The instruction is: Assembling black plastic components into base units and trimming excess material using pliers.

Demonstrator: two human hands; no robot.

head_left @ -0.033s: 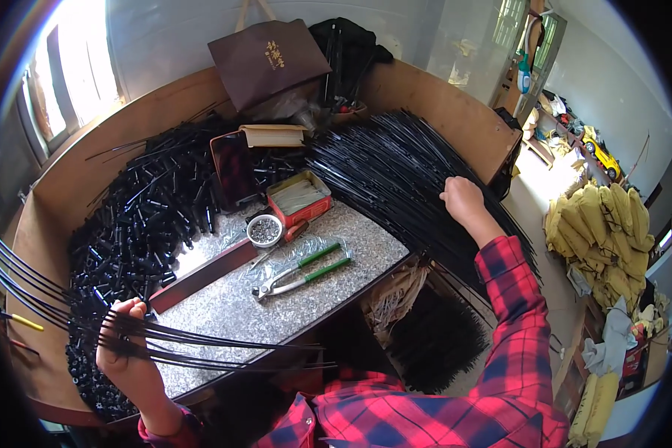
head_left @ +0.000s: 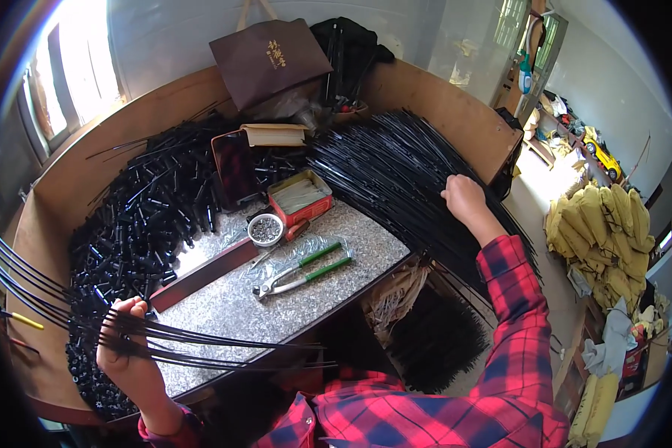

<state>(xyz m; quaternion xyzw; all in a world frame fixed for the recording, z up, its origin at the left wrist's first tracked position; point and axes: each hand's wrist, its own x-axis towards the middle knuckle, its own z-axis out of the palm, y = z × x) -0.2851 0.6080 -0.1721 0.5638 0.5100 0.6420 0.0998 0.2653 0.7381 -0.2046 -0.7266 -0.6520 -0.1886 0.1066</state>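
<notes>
The left hand [head_left: 127,351] is closed around a fan of thin black rods [head_left: 201,340] at the near left, their long axis running left to right. The rods look light, springy and slick, best gripped mid-length. The right hand [head_left: 463,198] rests with fingers curled on the rod pile [head_left: 396,172] at far right; I cannot tell if it pinches any

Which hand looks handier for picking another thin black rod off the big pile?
The right hand, probably: it already rests on the pile of long black rods with nothing in its grasp. The left hand is full, gripping a fanned bundle of rods at the near left.
</notes>
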